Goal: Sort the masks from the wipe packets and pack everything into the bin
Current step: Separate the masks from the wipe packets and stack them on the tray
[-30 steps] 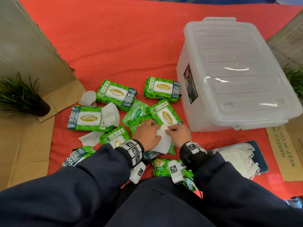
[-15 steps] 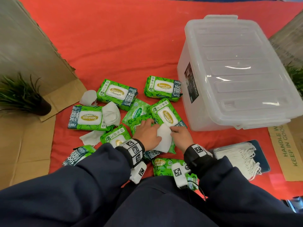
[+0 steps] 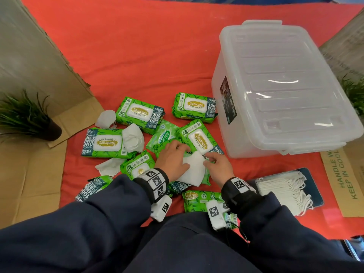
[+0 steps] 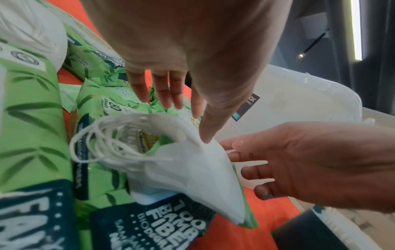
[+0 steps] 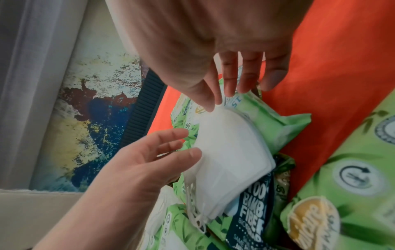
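Observation:
A folded white mask [image 3: 194,169] with ear loops lies on top of the green wipe packets [image 3: 139,113] scattered over the red cloth. My left hand [image 3: 177,152] rests on its left side, the thumb tip pressing the mask [image 4: 192,169] and the fingers straight over the packets. My right hand [image 3: 211,161] touches its right edge with spread fingers; in the right wrist view its thumb tip meets the corner of the mask [image 5: 230,152]. Other loose masks lie on a packet [image 3: 133,139] and on the cloth [image 3: 105,119]. The clear bin [image 3: 275,85] stands at the right with its lid on.
A stack of white masks [image 3: 283,186] lies on a dark flat tray [image 3: 313,194] at my right. A potted plant [image 3: 29,119] and cardboard [image 3: 29,56] bound the left side. More cardboard [image 3: 346,174] and another plant [image 3: 354,91] sit behind the bin.
Both hands have stayed on the white mask. The right hand has slid a little to the right, so that only its fingertips touch the mask's edge.

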Action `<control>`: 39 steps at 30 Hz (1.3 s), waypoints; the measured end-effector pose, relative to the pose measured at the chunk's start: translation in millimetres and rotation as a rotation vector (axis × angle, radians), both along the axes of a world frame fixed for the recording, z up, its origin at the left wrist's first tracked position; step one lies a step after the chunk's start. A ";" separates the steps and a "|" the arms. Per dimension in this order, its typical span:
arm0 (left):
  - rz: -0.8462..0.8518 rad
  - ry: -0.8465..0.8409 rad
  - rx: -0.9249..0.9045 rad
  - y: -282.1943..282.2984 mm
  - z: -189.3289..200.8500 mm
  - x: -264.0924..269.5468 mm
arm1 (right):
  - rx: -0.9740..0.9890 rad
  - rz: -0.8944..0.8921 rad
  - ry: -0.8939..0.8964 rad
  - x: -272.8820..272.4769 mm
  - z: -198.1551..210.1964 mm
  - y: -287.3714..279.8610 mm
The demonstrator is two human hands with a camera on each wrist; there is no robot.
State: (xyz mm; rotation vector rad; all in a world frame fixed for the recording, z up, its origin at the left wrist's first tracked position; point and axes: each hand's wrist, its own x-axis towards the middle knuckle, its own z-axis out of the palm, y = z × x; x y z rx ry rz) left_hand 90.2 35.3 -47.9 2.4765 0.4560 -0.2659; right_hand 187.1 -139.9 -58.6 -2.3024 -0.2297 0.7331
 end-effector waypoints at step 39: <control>0.635 -0.068 -0.081 176.6 2.0 -21.9 | 0.203 0.164 0.473 7.4 54.4 171.2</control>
